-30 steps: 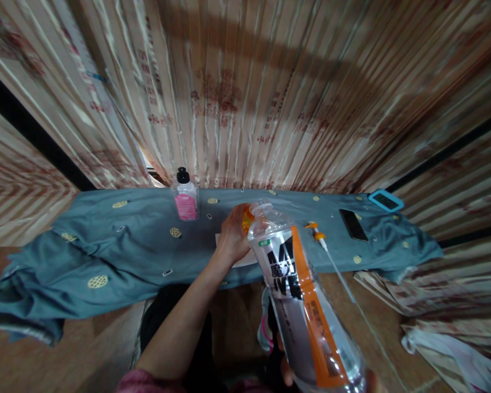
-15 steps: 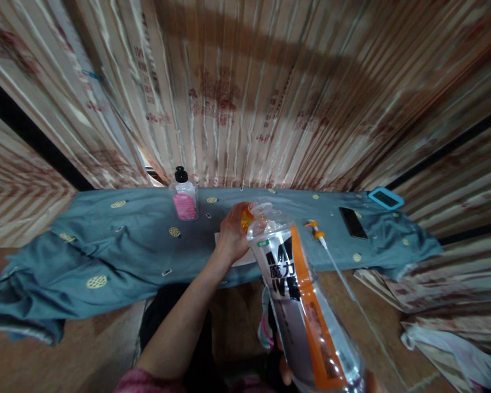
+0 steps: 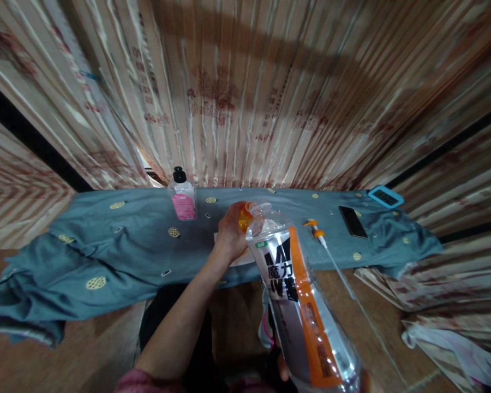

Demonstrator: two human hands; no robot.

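A large clear plastic bottle (image 3: 298, 295) with a black, white and orange label tilts up from the lower right, its open neck pointing toward the table. My right hand (image 3: 284, 370) grips its base at the bottom edge, mostly hidden behind the bottle. My left hand (image 3: 230, 234) reaches across to the bottle's neck and its fingers close around the orange cap (image 3: 244, 216). Beneath that hand lies a white paper (image 3: 241, 257) on the blue-grey cloth (image 3: 118, 245).
A small bottle (image 3: 183, 196) with a pink label and black cap stands at the back. An orange-tipped pump tube (image 3: 327, 251), a black phone (image 3: 353, 221) and a blue-cased device (image 3: 385, 196) lie to the right. Striped curtains hang behind. A plastic bag (image 3: 454, 349) lies at lower right.
The bottle and both hands have shifted only slightly; my left hand stays on the orange cap at the neck.
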